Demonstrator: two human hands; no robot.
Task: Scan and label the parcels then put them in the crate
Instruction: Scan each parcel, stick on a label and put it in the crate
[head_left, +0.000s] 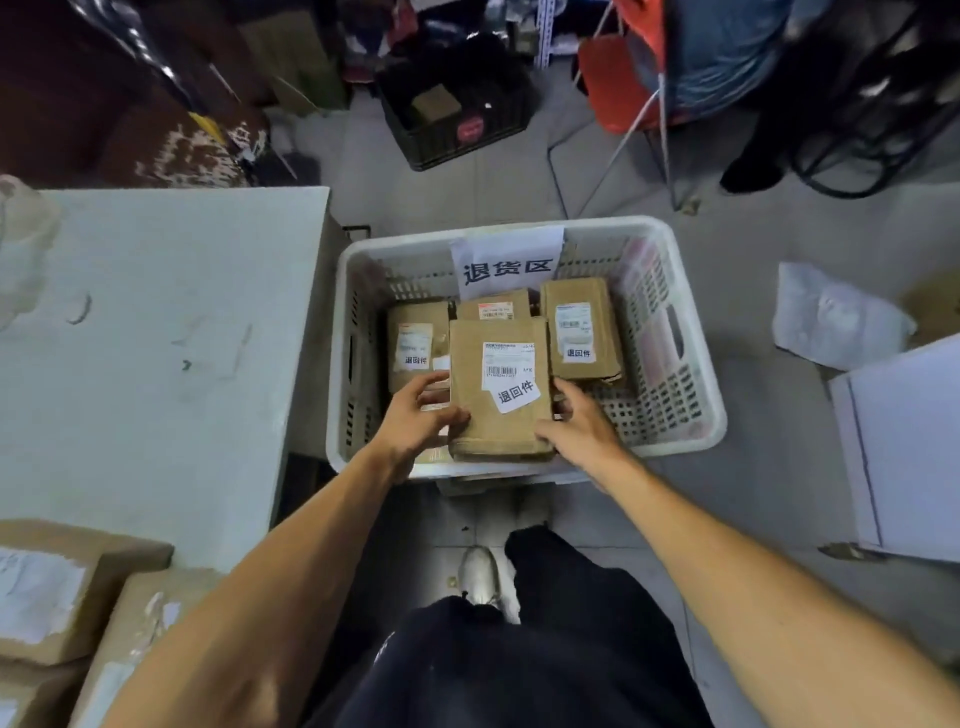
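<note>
Both bare forearms reach forward and converge. The left hand (423, 415) has its thumb curled over the parcel's (498, 387) near left corner, fingers spread along the side. The right hand (579, 423) cups the right edge, thumb on the near corner.

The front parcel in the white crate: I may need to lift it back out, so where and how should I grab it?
Grip the front parcel by its two long side edges, coming from above at the near end, as the left hand and right hand do now. It lies flat, label up, and other parcels crowd its far end in the white crate.
</note>
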